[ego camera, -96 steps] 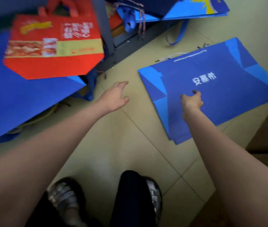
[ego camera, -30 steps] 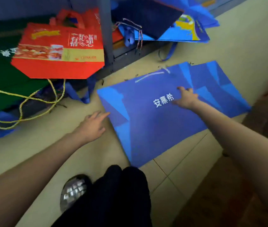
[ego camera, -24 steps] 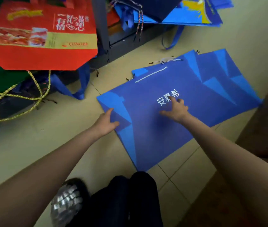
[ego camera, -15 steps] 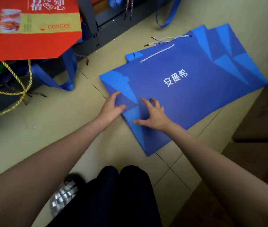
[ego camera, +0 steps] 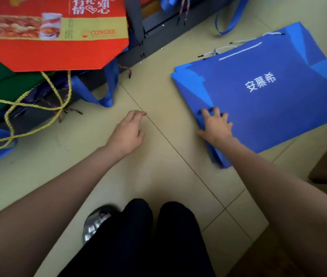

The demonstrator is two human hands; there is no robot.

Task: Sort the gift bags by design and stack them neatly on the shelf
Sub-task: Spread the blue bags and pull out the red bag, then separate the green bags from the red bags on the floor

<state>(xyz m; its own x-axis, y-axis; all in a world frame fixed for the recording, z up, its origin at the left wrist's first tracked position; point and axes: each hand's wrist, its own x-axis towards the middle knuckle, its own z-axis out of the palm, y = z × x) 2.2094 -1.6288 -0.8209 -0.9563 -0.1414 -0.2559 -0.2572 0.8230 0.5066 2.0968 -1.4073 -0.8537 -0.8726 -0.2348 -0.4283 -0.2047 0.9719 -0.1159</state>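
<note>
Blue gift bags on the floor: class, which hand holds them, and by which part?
The right hand grips the blue gift bags at their near left edge; the left hand holds nothing.

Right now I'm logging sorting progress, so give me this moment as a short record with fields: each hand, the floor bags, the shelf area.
right hand: right hand grips the near-left edge of the flat blue paper gift bags
left hand: left hand over bare floor tile, fingers loosely curled, holding nothing
floor stack: several matching blue bags with white lettering, lying flat, white cord handles at the far edge
shelf area: red fabric bag with food print overhangs the dark metal shelf frame; yellow rope handle dangles below
stacked on shelf: not yet
</note>
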